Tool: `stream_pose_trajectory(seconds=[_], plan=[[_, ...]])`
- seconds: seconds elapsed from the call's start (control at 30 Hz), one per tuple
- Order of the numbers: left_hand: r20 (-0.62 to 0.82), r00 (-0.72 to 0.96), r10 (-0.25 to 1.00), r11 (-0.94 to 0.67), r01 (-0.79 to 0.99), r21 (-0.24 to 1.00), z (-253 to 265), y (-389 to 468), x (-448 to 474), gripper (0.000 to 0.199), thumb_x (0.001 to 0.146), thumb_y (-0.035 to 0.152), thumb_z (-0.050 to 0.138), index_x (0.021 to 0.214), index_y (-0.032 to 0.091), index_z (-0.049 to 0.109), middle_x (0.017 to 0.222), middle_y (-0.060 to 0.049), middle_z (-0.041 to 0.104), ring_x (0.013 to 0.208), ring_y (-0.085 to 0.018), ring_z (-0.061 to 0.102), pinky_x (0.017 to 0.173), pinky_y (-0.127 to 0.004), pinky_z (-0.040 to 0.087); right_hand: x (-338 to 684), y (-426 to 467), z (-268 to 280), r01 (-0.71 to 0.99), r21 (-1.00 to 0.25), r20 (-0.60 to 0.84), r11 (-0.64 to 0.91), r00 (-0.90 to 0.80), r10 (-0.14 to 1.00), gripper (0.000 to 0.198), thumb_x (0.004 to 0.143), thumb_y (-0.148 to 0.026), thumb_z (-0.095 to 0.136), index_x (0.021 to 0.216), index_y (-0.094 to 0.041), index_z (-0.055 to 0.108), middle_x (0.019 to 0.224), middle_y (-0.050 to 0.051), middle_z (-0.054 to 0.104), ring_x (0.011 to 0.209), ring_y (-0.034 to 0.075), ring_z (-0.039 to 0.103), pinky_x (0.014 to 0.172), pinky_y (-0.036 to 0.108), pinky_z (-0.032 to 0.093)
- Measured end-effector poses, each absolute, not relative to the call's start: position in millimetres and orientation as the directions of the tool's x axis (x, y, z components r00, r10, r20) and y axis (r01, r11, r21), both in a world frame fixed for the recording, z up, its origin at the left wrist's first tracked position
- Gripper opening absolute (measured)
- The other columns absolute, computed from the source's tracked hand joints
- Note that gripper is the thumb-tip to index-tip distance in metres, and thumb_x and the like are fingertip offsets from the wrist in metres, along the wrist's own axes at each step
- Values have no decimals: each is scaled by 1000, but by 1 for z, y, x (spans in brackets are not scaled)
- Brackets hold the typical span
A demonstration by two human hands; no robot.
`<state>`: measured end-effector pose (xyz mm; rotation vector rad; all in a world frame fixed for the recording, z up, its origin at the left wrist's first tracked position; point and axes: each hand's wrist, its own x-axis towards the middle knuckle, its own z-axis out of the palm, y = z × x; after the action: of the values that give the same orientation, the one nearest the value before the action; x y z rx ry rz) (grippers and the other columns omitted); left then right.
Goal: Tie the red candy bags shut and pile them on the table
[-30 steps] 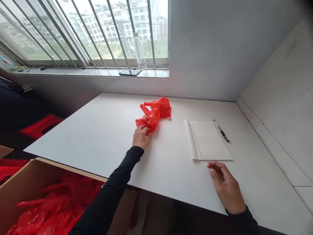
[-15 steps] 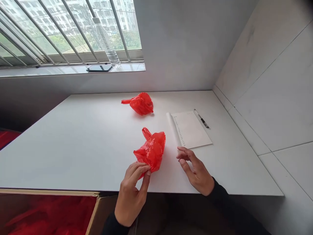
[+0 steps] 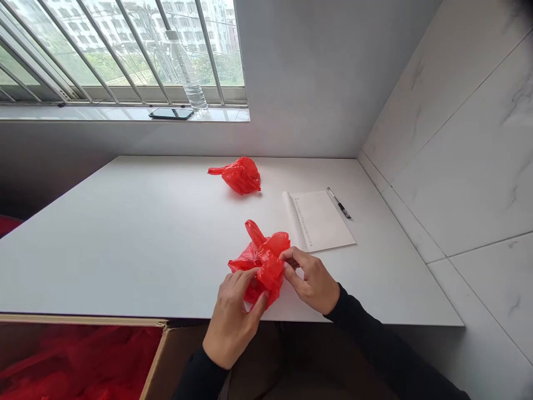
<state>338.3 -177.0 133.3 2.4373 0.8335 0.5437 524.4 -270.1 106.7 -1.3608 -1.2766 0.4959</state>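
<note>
A crumpled red plastic bag [image 3: 266, 258] lies near the front edge of the white table, one handle loop sticking up at its far side. My left hand [image 3: 235, 314] is at its near left side, with thumb and fingers closed around a part of the film. From the right, my right hand [image 3: 311, 278] pinches the bag's right edge between thumb and forefinger. A second red plastic bag [image 3: 241, 176], bunched up with its handle pointing left, rests farther back on the table.
The white table [image 3: 137, 233] carries an open notebook [image 3: 325, 219] and a pen [image 3: 339, 203] at right. Below the left front edge stands a cardboard box [image 3: 156, 361] holding red material. A bottle [image 3: 187, 75] and a phone [image 3: 171, 113] sit on the windowsill. A tiled wall borders the right.
My right hand has moved left from beside the notebook and taken hold of the bag's right edge. My left hand's thumb and fingers have spread wider around the bag, which has shifted slightly right.
</note>
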Motion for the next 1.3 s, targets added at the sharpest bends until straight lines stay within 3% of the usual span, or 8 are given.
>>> stream_pose_trajectory(seconds=[0.13,0.33,0.47,0.7,0.83,0.97,1.13,1.3], plan=[[201,758,621,-726,459,512,129,-173,336,19,99,32,51,85,22,60,79,0,62,80,-21,54,82,-41,46,530,-288,104,367,-914,321,174,389,864,11,100,-28,49,103,-21,58,87,1,64,76,15,59,75,29,48],[255,841,478,-856,380,350,121,-180,333,40,92,32,64,131,28,55,111,-4,63,103,-25,52,95,-45,43,535,-303,100,238,-964,214,116,443,870,18,102,-38,50,104,-22,58,95,1,65,82,15,63,79,29,52],[310,846,434,-897,376,232,112,-182,341,19,92,24,63,110,23,65,98,-5,65,95,-25,51,93,-46,43,533,-307,99,209,-972,192,108,443,875,21,102,-40,51,104,-21,59,96,2,65,84,16,64,82,31,53],[350,742,572,-804,421,420,123,-166,322,10,98,26,54,93,23,62,82,-1,64,83,-20,55,83,-38,45,557,-327,74,156,-988,85,-20,634,769,26,102,-46,49,106,-22,57,93,3,64,78,17,60,74,32,53],[357,685,635,-742,414,527,131,-175,323,21,98,28,55,119,28,60,111,-3,62,105,-20,57,88,-36,49,553,-330,74,331,-943,217,-30,682,698,24,102,-39,48,120,-24,56,122,7,61,110,22,58,95,42,52],[404,759,512,-839,339,426,126,-190,341,40,95,29,61,134,29,54,127,-7,56,119,-23,52,99,-40,47,537,-324,94,642,-766,485,42,533,693,34,101,-30,49,135,-28,51,137,5,54,132,24,44,112,47,38],[422,792,441,-891,333,307,117,-190,356,15,94,23,61,109,23,65,103,-5,64,102,-23,54,93,-42,45,526,-310,96,807,-585,514,74,299,804,38,97,-30,60,134,-25,54,115,4,64,111,23,57,122,55,19],[436,730,525,-839,359,409,124,-179,342,8,97,25,56,95,23,63,87,0,67,89,-20,57,89,-39,44,543,-317,87,742,-669,492,23,420,763,9,97,-21,54,98,-24,62,91,-1,67,89,18,61,117,52,30]])
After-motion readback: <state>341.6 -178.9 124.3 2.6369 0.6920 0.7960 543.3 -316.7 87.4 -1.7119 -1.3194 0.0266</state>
